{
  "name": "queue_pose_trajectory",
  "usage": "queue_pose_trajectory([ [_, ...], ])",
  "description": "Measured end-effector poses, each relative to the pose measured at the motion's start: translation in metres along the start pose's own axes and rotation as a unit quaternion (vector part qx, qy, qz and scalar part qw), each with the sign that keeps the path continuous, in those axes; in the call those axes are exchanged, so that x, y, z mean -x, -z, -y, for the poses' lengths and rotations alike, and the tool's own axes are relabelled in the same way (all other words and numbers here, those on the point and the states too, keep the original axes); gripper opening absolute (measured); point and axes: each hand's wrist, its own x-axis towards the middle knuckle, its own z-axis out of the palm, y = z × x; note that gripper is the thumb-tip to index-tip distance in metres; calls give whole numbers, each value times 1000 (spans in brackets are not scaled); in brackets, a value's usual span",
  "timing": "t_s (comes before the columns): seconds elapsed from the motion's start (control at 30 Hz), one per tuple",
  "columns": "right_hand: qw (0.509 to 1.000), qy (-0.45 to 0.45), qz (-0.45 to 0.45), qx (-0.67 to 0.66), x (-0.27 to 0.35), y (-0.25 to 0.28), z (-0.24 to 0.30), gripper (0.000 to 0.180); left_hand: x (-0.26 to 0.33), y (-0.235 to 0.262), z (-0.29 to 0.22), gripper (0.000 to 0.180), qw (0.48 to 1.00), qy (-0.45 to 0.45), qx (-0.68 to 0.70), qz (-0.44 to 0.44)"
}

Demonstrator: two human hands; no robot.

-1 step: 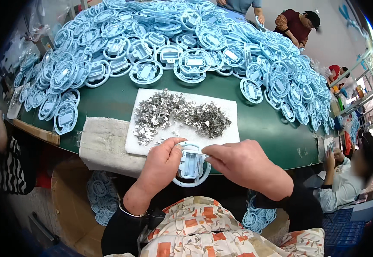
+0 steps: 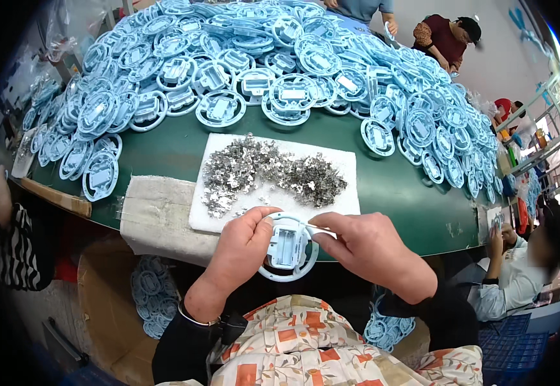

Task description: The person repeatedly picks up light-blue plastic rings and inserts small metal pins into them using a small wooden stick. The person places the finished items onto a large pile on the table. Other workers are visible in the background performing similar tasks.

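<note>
My left hand (image 2: 240, 248) pinches the upper left rim of a light-blue plastic ring-shaped part (image 2: 286, 251). This part has a rectangular compartment in its middle and is held just off the table's near edge. My right hand (image 2: 373, 248) is closed, thumb and forefinger gripping a slim white stick-like piece (image 2: 320, 229). Its inner end meets the upper right of the ring; whether it presses on anything there is too small to tell. Beyond my hands, small shiny metal clips (image 2: 241, 168) lie heaped on a white foam board (image 2: 349, 193).
A large pile of similar blue parts (image 2: 293, 93) covers the far side of the green table (image 2: 164, 145). A grey cloth-covered pad (image 2: 158, 212) lies left of the board. More blue parts (image 2: 153, 296) sit below the table edge. Other people work at the right and far side.
My right hand has shifted slightly right, and more of the slim white piece now shows between its fingertips and the ring. My left hand and the ring stay in place.
</note>
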Motion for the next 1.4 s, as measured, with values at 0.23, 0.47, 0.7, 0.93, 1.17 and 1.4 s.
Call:
queue_pose_trajectory([
  [0.23,789,-254,23,-559,29,-30,-6,31,16,-10,-14,33,987,55,127,80],
  [0.47,814,-217,32,-539,37,-22,-15,31,14,-18,-40,46,946,-109,-249,177],
  [0.7,807,-163,-79,-561,38,-31,-12,30,11,-20,-1,47,927,70,306,207],
  [0.93,875,-160,-94,-447,30,-41,-3,15,21,-26,4,48,882,60,401,239],
  [1.17,895,-184,-76,-398,31,-36,-7,16,20,-31,5,46,881,74,377,275],
  [1.4,789,-162,-97,-585,27,-46,-9,15,19,-31,18,72,778,128,546,281],
])
